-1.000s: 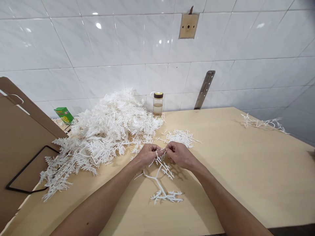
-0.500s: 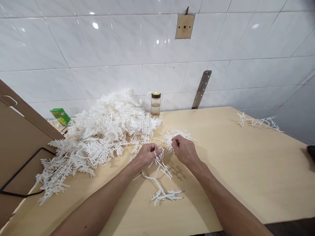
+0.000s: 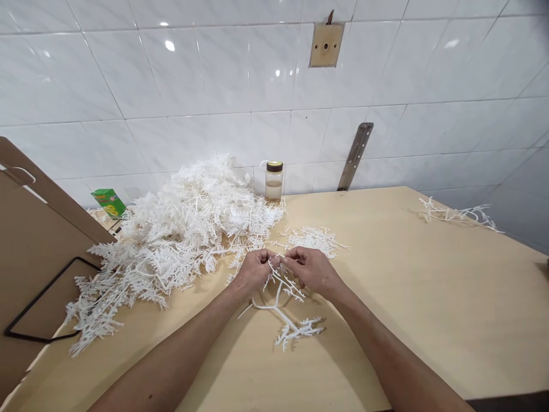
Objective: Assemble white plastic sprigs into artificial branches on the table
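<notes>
A white branched plastic piece (image 3: pixel 277 308) hangs from my hands over the table, its lower twigs spreading toward me. My left hand (image 3: pixel 256 270) pinches its upper end. My right hand (image 3: pixel 309 268) meets it from the right, thumb and fingertips closed at the same top twigs; the exact spot between the fingertips is too small to make out. Just behind my right hand lies a small heap of short white bits (image 3: pixel 317 239). The large pile of white branched pieces (image 3: pixel 184 223) spreads to the left of my hands.
Against the tiled wall stands a jar with a dark lid (image 3: pixel 273 184). A green box (image 3: pixel 110 203) is behind the pile, and a cardboard box (image 3: pixel 47 252) with a black wire frame (image 3: pixel 38 300) is at left. More white branches (image 3: pixel 461 215) lie at the table's (image 3: pixel 429 297) far right.
My right hand has moved left and toward me, from the small heap to the fingertips of my left hand. The hanging branch has shifted slightly right. The view has turned a little.
</notes>
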Available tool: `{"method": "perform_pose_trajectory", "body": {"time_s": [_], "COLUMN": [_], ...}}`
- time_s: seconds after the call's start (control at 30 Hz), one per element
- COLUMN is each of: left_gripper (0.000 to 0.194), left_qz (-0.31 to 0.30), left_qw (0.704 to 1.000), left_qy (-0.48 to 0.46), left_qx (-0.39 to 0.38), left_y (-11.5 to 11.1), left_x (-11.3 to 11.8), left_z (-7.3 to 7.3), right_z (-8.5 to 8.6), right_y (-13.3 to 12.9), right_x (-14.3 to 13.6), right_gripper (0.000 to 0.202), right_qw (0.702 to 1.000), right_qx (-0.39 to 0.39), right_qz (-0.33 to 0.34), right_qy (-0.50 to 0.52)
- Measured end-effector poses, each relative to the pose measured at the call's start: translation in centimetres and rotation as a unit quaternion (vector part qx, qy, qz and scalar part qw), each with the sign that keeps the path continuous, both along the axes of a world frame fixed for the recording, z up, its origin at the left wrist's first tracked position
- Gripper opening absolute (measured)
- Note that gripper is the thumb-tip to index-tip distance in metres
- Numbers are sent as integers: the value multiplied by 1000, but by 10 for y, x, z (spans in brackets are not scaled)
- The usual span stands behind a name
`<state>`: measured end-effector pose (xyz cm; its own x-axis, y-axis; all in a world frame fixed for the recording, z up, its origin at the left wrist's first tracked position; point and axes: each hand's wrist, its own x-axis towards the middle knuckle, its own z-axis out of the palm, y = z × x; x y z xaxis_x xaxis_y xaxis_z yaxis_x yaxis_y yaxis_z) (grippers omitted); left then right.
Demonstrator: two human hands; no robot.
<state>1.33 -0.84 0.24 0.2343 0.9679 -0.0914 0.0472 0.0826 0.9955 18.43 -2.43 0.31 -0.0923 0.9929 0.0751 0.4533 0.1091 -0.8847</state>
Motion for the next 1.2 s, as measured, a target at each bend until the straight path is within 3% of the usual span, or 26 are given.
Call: {"method": "perform_pose_trajectory", "body": {"time_s": [0.4,0.57,0.8,1.03,1.2], "left_gripper": [33,34,37,28,24], "left_qz": [-12,15,1,41,35], "left_qw": [998,1000,999,999,996], "left_qy": [48,-3,-23,26,58], "left_qx": [42,4,-25,11,63], "left_y": [-1,-2,-2,-2,1], "left_x": [4,4,4,4,3], "left_z": [0,-2,1,-1,-5], "right_z": [5,2,4,4,-4], "right_y": [-4,-4,-3,-5,-2], "right_x": [-8,-9,-10,-15,-15], "right_gripper": [18,20,18,15,13], "right_qw": [989,997,985,980,976], "right_qx": [74,43,100,121,125], "right_qz": [-66,-46,-77,-76,-70], "right_qy": [-109,-48,-116,-137,-163]}}
